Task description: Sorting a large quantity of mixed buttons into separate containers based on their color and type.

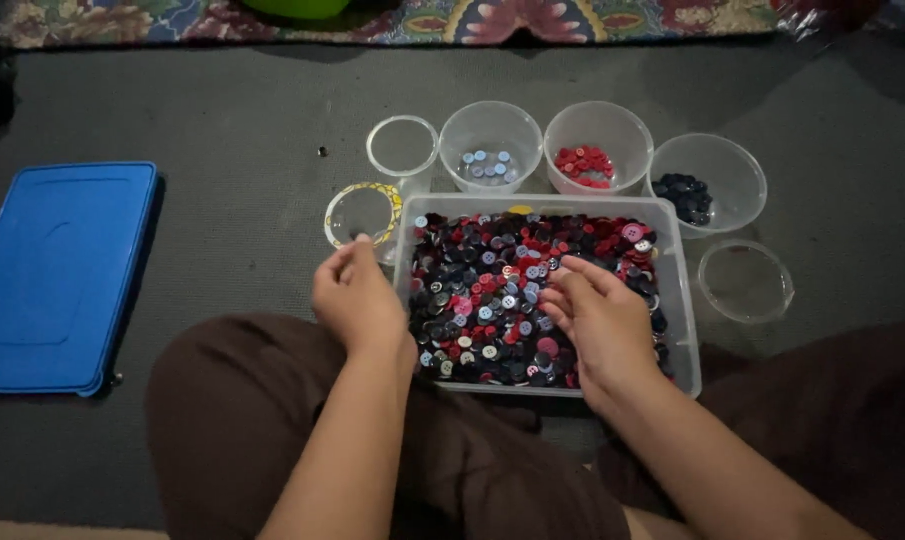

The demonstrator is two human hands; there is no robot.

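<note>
A clear plastic box (678, 290) in front of my knees is full of mixed red, dark blue, light blue and black buttons (493, 290). My right hand (598, 320) rests on the pile with its fingers bent among the buttons. My left hand (358, 300) hovers at the box's left wall, fingers curled loosely; whether it holds a button is hidden. Behind the box stand three clear bowls: one with light blue buttons (490, 165), one with red buttons (585, 165), one with dark blue buttons (685, 195).
An empty clear cup (403, 146) and a yellow-rimmed clear cup (363, 214) stand left of the bowls. Another empty clear cup (746, 281) sits right of the box. A blue lid (58, 275) lies on the grey floor at left. A patterned cloth (473, 20) runs along the back.
</note>
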